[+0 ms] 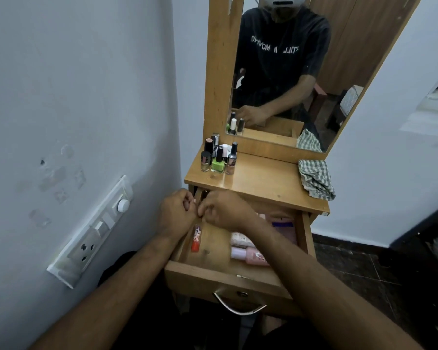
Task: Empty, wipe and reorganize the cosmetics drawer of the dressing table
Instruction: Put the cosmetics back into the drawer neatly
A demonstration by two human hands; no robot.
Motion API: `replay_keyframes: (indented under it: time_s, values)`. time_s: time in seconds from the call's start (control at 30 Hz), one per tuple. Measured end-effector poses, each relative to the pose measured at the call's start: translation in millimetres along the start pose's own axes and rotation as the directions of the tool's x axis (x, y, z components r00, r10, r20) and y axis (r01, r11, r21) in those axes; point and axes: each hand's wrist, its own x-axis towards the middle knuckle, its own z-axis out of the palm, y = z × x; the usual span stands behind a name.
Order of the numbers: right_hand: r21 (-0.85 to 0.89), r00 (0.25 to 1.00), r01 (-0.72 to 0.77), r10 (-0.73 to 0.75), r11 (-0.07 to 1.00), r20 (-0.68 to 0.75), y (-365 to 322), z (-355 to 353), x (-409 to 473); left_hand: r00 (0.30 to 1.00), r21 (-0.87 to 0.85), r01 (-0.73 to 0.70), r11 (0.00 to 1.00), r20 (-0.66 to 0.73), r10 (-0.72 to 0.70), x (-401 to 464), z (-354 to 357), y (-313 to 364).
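Both grips, left hand (176, 213) and right hand (221, 210), curl together over the far-left corner of the open drawer (228, 277), contents hidden, so lift each small piece singly to the bottles (218, 157) on the tabletop (263, 183).

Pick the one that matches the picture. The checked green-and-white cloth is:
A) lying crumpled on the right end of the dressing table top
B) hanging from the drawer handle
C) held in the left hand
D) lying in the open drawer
A: the checked cloth lies crumpled on the right end of the dressing table top, while both hands work over the back left corner of the open drawer.
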Motion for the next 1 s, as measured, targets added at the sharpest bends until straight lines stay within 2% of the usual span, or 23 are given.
replay_keyframes:
  time_s: [0.07,0.17,0.43,0.53,0.63,0.73,0.83,0.9,1.0]
  values:
    - [-0.105,0.981,0.069,-0.049,0.992,0.186,-3,18,-10,1.000,-0.002,0.027,1.000,0.002,-0.027,1,1,1]
    - [-0.173,0.954,0.111,-0.056,0.979,0.296,-5,37,-16,0.999,0.007,0.036,0.999,-0.005,-0.036,0,1,2]
    - [-0.327,0.965,0.191,-0.117,0.925,0.233,-1,43,-8,1.000,0.018,0.025,1.000,-0.010,-0.025,1,1,-3]
    - [-0.328,0.955,0.246,-0.170,0.912,0.244,7,48,-9,1.000,0.024,0.019,1.000,-0.010,-0.019,2,1,-5]
    - [-0.212,0.958,0.247,-0.206,0.946,0.198,10,47,-13,1.000,0.022,0.019,1.000,-0.017,-0.019,2,2,-6]
    - [-0.077,0.986,0.145,-0.137,0.986,0.095,15,47,-14,0.999,0.017,0.021,1.000,-0.031,-0.021,2,2,-6]
    - [0.133,0.996,-0.042,0.052,0.990,-0.072,17,51,-16,0.999,0.011,0.020,1.000,-0.043,-0.020,2,2,-7]
    - [0.271,0.964,-0.141,0.194,0.952,-0.181,17,53,-15,0.999,0.014,0.031,0.999,-0.044,-0.030,2,2,-6]
    - [0.397,0.916,-0.226,0.333,0.889,-0.223,10,54,-10,0.999,0.023,0.035,0.999,-0.033,-0.034,2,2,-7]
